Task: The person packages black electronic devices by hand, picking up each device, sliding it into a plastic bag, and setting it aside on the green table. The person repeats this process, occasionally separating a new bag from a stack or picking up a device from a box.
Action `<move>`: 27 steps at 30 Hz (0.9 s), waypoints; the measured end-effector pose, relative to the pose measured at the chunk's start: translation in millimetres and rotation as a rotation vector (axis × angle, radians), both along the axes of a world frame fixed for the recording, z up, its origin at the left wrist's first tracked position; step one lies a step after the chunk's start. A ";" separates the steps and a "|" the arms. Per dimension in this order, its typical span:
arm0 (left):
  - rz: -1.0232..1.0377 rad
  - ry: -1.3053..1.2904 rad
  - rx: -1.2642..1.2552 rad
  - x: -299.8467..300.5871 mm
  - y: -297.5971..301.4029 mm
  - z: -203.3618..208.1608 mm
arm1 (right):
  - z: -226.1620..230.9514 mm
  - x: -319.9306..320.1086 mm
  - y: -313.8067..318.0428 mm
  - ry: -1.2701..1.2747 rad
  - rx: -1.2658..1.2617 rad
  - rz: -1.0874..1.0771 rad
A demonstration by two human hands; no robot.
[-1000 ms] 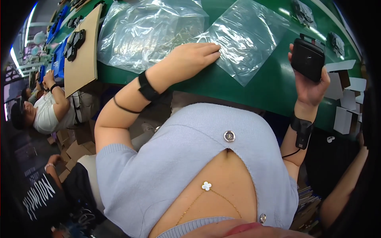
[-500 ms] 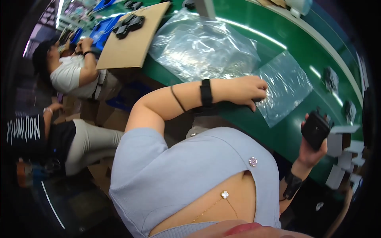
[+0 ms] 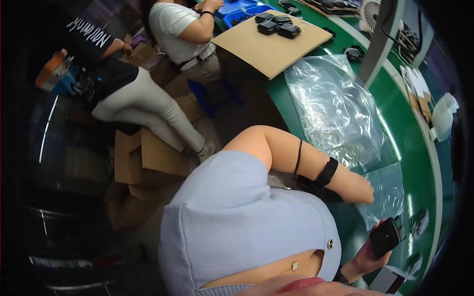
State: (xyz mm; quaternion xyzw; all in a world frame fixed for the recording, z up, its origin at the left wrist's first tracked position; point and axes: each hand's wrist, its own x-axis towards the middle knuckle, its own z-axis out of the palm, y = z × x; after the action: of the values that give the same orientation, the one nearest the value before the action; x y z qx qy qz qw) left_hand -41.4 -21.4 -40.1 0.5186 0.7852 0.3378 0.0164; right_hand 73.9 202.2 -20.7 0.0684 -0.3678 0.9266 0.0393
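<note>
My left hand (image 3: 362, 189) is over the near edge of a small clear plastic bag (image 3: 387, 185) on the green table. Its knuckles look curled and its fingertips are turned under, so what they hold, if anything, is hidden. At the lower right, my right hand (image 3: 366, 259) grips a black block-shaped device (image 3: 387, 238), which looks like a power adapter and is raised beside the bag. A larger clear plastic sheet or bag (image 3: 333, 106) lies crumpled beyond my left forearm.
Several black adapters (image 3: 279, 25) rest on a cardboard sheet (image 3: 266, 49). Wrapped dark items (image 3: 419, 223) lie on the table (image 3: 422, 167) at right. A metal post (image 3: 380, 47) rises from the table's far part. Two people stand at left near open cardboard boxes (image 3: 155, 153).
The view has swung toward the left, showing more floor and boxes. My left hand stays near the small bag, its fingers now hidden. My right hand still holds the black device, closer to the bag.
</note>
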 end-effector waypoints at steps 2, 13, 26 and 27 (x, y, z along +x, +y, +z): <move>-0.030 0.008 -0.039 -0.3 -2.4 -7.6 | 8.6 -0.2 -4.2 -0.103 0.116 -0.160; 0.120 -0.419 0.207 4.0 46.9 -24.6 | -43.5 6.0 -14.9 0.125 0.511 -0.054; 0.167 -0.167 0.541 7.8 47.0 2.3 | -51.6 -18.7 -14.4 0.260 1.405 -0.311; 0.113 -0.041 0.512 9.0 46.8 3.5 | -53.7 -19.8 -10.4 0.260 1.404 -0.311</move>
State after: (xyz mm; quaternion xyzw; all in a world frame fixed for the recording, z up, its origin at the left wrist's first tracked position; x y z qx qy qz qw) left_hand -32.4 25.4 -36.6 0.4541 0.7015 0.5364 -0.1181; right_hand 54.1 191.8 -74.4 0.1337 -0.8730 0.4406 0.1608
